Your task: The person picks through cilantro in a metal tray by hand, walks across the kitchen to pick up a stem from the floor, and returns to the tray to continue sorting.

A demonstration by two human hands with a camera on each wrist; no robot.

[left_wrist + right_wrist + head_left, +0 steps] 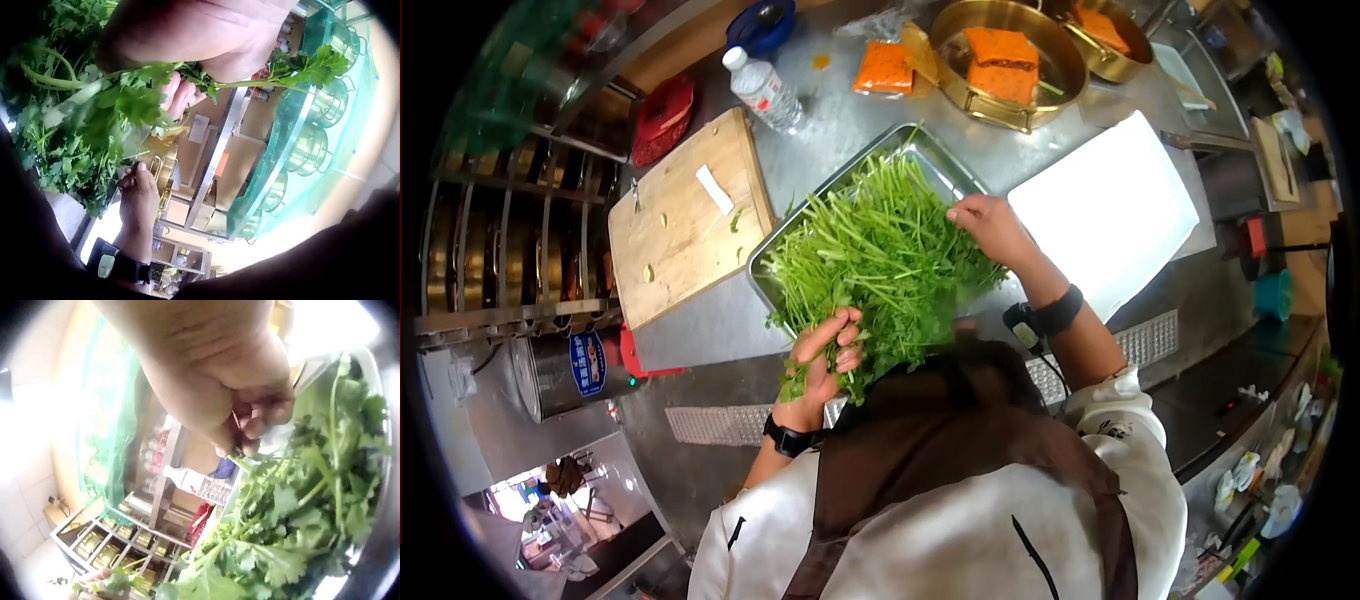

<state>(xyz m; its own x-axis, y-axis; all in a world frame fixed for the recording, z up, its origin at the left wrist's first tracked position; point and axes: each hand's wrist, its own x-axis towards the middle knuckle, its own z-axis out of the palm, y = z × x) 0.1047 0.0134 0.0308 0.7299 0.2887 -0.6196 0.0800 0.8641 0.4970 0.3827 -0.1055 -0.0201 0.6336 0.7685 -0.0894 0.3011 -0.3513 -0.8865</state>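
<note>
A heap of long-stemmed leafy greens (880, 220), with thin pale stems and lobed leaves like celery or cilantro, fills a metal tray (965, 172). At the tray's near left corner my left hand (815, 358) holds a small leafy sprig (315, 69); its leaves stick out past the palm in the left wrist view. My right hand (1000, 232) is over the tray's right side, thumb and fingertips pinching a green stem (240, 461). Below those fingertips, more leaves (281, 506) spread across the right wrist view.
Left of the tray lies a wooden cutting board (685, 215) with small scraps. A water bottle (765, 92) stands behind it. Brass pans (1010, 110) with orange blocks and an orange packet (884, 68) sit at the back. A white board or lid (1110, 205) lies to the right.
</note>
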